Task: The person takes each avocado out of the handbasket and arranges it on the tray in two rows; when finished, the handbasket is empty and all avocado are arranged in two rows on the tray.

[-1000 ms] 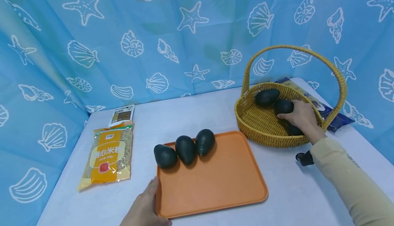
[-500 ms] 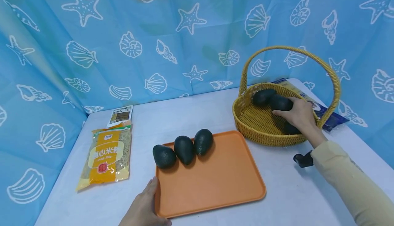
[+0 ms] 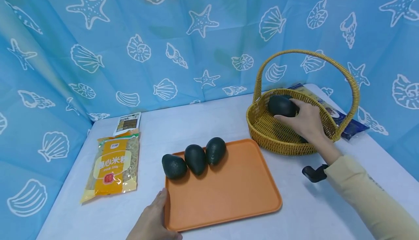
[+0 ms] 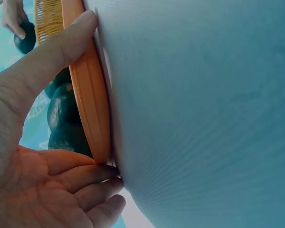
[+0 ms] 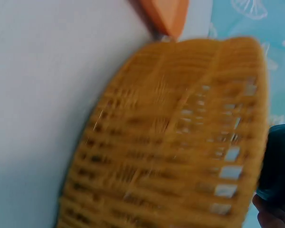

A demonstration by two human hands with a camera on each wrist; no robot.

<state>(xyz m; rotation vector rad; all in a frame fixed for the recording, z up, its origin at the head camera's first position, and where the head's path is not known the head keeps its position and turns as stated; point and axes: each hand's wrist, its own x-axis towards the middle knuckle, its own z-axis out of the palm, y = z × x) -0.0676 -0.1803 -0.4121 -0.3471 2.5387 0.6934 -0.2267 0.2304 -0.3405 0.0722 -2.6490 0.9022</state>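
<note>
Hands (image 3: 306,120) (image 3: 150,216): curled, avocado (image 3: 280,105); spread, tray (image 3: 226,196)

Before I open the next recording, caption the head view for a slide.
Left hand touching the tray, which bears three avocados; right hand gripping another avocado over the basket.

Tabletop (image 3: 190,123): bright and evenly lit from the head camera, blue-grey in the left wrist view and palest toward its top.
Curtain (image 3: 144,22): well lit, with darker greenish patches.
Sleeve (image 3: 366,192): casts a soft-edged shadow beside it.
Avocados on the tray (image 3: 195,159): dark, faintly highlighted, with soft shadows under them on the tray (image 3: 226,200).
Noodle packet (image 3: 112,165): small glints on its film (the smallest print is lost).
Basket (image 3: 278,147): weave clear from the head, smeared by blur at the right wrist.
Held avocado (image 3: 281,105): nearly black, little surface detail.
</note>
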